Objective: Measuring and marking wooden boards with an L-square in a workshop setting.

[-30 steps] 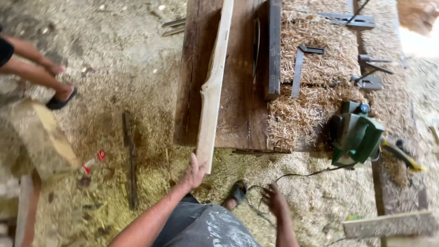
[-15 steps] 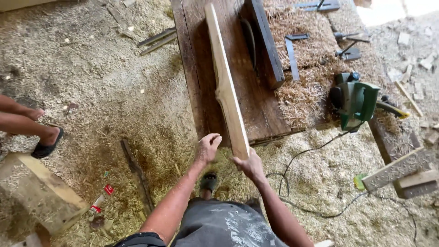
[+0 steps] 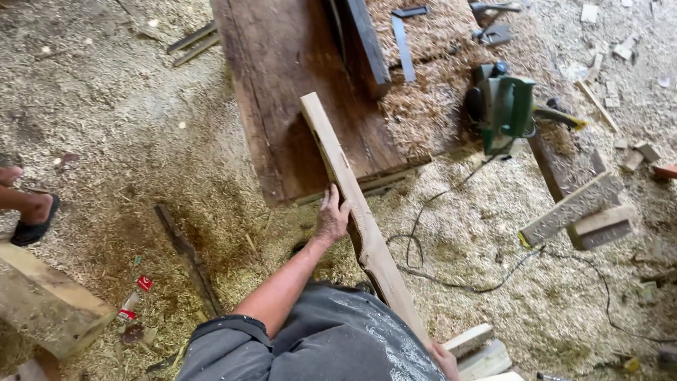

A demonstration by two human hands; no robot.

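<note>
Two hands hold a rough, wavy-edged plank [image 3: 352, 204]: left hand [image 3: 331, 215] wraps its edge, right hand [image 3: 443, 356] grip hidden.

Rough pale wood plank [image 3: 349, 204]; dark weathered workbench [image 3: 282, 85].

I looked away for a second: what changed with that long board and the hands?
The pale plank has been drawn back off the dark workbench toward the person. The left hand now grips its edge midway; the right hand holds the near end by the hip. The green power tool stayed put.
</note>
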